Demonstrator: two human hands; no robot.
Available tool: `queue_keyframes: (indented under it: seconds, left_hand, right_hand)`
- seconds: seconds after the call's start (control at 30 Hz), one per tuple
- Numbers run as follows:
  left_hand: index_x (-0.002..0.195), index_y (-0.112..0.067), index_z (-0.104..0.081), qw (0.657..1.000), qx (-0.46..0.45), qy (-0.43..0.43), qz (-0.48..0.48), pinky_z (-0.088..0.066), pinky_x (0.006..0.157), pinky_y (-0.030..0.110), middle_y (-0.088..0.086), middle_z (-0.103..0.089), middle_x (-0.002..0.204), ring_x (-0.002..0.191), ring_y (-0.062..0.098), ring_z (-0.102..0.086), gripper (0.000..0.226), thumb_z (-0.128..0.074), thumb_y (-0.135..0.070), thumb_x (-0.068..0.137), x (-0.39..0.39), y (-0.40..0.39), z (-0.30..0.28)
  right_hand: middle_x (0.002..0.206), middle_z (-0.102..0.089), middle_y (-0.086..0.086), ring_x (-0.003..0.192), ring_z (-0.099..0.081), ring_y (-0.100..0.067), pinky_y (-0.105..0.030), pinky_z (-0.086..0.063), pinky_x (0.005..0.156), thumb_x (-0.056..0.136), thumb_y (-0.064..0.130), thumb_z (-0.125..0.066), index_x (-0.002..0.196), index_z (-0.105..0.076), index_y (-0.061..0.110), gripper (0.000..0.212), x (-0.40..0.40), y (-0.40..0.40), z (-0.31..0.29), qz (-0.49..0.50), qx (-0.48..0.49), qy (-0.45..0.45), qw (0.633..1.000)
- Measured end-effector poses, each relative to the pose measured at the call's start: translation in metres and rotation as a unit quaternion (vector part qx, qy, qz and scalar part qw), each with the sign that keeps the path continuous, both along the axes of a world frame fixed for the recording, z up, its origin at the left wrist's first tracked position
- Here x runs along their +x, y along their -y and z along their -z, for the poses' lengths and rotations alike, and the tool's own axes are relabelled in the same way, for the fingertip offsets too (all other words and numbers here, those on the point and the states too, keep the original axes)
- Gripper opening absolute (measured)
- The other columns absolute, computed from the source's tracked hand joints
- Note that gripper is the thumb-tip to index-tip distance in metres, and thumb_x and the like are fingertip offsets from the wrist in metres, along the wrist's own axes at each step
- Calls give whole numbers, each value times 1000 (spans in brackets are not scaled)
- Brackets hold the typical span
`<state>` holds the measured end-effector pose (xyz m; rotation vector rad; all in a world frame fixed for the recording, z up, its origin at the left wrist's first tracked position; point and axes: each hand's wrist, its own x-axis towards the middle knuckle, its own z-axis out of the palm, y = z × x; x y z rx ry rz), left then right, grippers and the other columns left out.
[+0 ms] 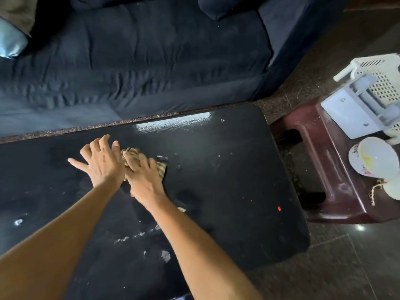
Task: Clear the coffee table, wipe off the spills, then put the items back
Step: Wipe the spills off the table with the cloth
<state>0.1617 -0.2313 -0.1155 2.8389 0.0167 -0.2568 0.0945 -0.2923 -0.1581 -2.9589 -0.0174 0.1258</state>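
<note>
Table (227, 169): glossy black top, rounded corners, white smears toward near edge.
Room: dark sofa (129, 61) behind; maroon stool (337, 191) at right.
Cloth (161, 167): striped, crumpled, mid-table.
Left hand (101, 162): flat, fingers spread on the top.
Right hand (144, 175): pressing cloth, fingers bent over it.

I see a glossy black coffee table (227, 169) (smeared with dull whitish spills (165, 255)), a striped woven cloth (161, 167), a matt fabric sofa (129, 61), a shiny maroon plastic stool (329, 169).
</note>
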Motion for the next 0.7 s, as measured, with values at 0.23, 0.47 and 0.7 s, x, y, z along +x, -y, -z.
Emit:
queue_keyframes:
  seconds: [0.23,0.47,0.7]
  left_hand:
    - [138,-16,-41,1000,-9,-13,-9,3,111,65,9,-41,142,137,31,-21,44,-30,-34,100,-3,7,4]
    - [136,-16,-43,998,-46,-15,35,3,110,64,7,-43,140,136,31,-24,41,-32,-34,100,-22,46,12]
    - [136,-15,-43,999,-35,-5,24,2,110,65,9,-43,141,136,31,-23,42,-32,-33,100,-11,-7,5]
  right_hand:
    - [135,-48,-11,121,-42,-35,-46,-37,96,70,3,-47,119,-57,20,52,-49,146,1,124,-22,65,990]
    - [151,-30,-14,135,-30,-34,-42,-32,103,77,-4,-50,138,-44,18,65,-118,268,0,521,-1,39,852]
    - [132,-53,-12,109,-56,-34,-34,-45,84,65,1,-56,119,-64,24,59,-70,107,8,462,46,114,878]
